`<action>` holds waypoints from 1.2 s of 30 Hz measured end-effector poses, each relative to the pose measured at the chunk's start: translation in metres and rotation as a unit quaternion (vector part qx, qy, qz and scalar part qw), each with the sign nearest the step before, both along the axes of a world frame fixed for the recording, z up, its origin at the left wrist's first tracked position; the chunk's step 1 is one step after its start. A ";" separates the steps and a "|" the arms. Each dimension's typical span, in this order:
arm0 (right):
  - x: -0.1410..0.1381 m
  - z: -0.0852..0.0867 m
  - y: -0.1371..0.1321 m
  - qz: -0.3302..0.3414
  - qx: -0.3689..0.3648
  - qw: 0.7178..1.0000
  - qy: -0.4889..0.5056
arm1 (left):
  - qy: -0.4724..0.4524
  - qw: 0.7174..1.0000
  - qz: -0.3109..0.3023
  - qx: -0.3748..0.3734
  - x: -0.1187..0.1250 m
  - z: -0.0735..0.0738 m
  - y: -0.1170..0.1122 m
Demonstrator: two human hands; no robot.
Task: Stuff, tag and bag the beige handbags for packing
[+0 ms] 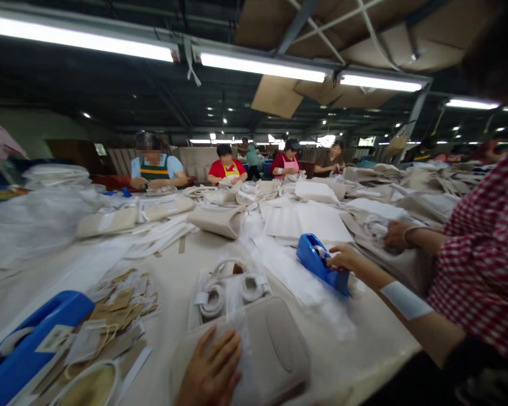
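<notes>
My left hand lies flat, fingers outstretched, on a beige padded bag-like piece with an oval outline on its face. A clear plastic strip runs across this piece. Just beyond it, rolled white straps or cords sit in clear wrapping. My right hand reaches to a blue tape dispenser, its fingers pinched together at the tape by the roll. The tape itself is hard to see there.
A second blue tape dispenser stands at the left, near brown paper tags and a round tub. Beige pieces and white sheets cover the table's far side. A co-worker in a checked shirt is close at the right.
</notes>
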State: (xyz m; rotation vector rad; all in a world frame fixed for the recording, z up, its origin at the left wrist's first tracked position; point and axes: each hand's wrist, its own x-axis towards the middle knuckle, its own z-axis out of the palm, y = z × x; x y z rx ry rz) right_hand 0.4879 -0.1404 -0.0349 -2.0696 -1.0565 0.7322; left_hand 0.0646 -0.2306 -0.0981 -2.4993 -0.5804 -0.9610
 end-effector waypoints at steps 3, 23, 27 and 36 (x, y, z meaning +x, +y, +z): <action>-0.005 -0.001 0.006 -0.013 0.027 0.999 0.020 | -0.001 0.997 -0.012 0.076 -0.003 -0.001 0.010; -0.001 -0.033 -0.099 -0.042 0.215 0.966 0.137 | 0.091 0.996 -0.008 -0.022 -0.013 -0.017 0.009; 0.007 -0.052 -0.098 -0.039 0.170 0.978 0.118 | 0.073 0.996 -0.009 -0.041 -0.011 -0.015 0.007; 0.042 -0.046 -0.090 0.010 0.074 0.995 -0.058 | 0.013 0.985 0.045 -0.164 -0.003 0.000 -0.017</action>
